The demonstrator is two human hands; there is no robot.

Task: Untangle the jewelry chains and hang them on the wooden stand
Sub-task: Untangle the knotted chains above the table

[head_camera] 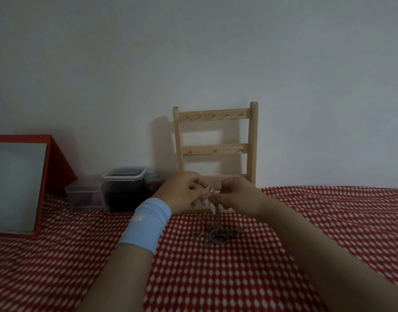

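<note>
A pale wall [193, 52] backs a red checked cloth [328, 221]. The stand [216, 147] is upright against the wall, and its hooks [215, 114] look bare. Just before the stand's base, the left hand [182, 190] and right hand [238, 194] meet, curled fingers pinching the lifted part of the chains [216, 235]. The rest trails to a tangled heap on the cloth before the stand. They look light, limp, slippery and prone to kinking. They are best pinched near an end, teasing loops loose rather than tugging.

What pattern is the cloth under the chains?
The cloth is red with small white diamond-like spots, seen in the head view.
</note>
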